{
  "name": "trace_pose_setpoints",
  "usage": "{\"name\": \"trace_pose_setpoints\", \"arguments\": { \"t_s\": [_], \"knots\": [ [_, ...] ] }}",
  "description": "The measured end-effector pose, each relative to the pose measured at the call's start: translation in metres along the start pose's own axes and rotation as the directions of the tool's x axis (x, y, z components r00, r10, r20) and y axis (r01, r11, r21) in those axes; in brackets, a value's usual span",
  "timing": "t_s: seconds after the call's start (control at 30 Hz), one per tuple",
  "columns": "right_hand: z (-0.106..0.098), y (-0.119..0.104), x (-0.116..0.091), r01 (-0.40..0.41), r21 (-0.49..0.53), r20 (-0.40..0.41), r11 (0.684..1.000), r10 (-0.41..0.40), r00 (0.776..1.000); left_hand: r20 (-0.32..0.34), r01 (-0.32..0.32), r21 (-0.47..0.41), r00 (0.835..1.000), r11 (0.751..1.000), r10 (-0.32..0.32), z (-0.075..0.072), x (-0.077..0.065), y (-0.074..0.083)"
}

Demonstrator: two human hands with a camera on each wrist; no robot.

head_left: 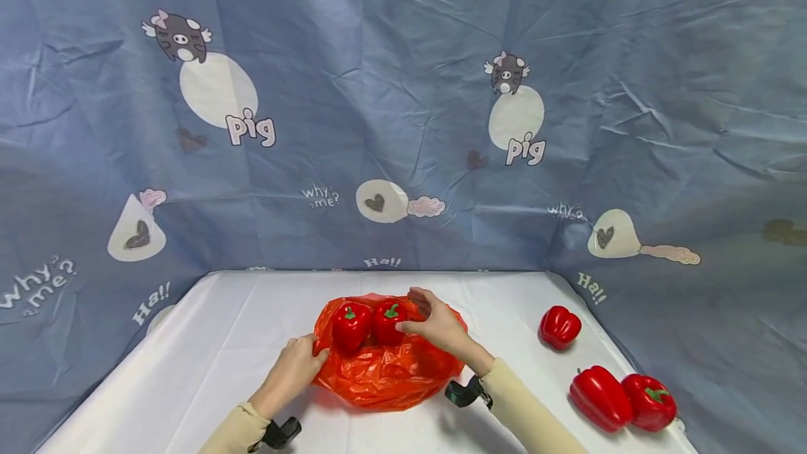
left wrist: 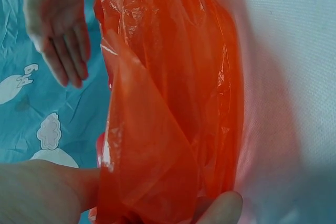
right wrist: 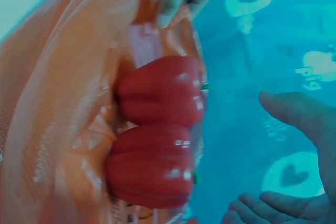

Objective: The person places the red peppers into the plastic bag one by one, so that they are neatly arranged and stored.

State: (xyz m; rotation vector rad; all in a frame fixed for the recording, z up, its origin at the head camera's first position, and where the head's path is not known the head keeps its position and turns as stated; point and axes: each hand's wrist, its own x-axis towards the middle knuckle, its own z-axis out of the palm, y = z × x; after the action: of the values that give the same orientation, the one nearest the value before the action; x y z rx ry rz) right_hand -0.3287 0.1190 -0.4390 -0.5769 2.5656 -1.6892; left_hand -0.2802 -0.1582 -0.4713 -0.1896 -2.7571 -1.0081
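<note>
A thin red-orange plastic bag (head_left: 378, 377) lies spread on the white cloth. Two red bell peppers, the left one (head_left: 351, 326) and the right one (head_left: 389, 321), sit side by side in its mouth, green stems up. My left hand (head_left: 295, 368) pinches the bag's left rim between thumb and fingers; the left wrist view shows the thumb (left wrist: 223, 209) against the plastic. Over the bag's right side is my right hand (head_left: 438, 328), thumb spread from the fingers, close to the right pepper. In the right wrist view that hand (right wrist: 299, 161) holds nothing and stands apart from both peppers.
To the right, one red bell pepper (head_left: 560, 328) lies alone on the white table cloth (head_left: 239, 342). Nearer, two more peppers, a long one (head_left: 601, 398) and a rounder one (head_left: 649, 403), touch each other by the table's right edge. A blue printed curtain (head_left: 378, 118) hangs behind.
</note>
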Motion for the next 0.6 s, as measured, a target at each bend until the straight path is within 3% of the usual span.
{"name": "trace_pose_setpoints", "arguments": {
  "t_s": [0.6],
  "knots": [
    [-0.049, 0.000, -0.055, 0.001, 0.052, -0.047, 0.999, 0.002, 0.999, 0.010, 0.010, 0.001, 1.000, 1.000, -0.011, -0.003, 0.000, 0.001]
  ]
}}
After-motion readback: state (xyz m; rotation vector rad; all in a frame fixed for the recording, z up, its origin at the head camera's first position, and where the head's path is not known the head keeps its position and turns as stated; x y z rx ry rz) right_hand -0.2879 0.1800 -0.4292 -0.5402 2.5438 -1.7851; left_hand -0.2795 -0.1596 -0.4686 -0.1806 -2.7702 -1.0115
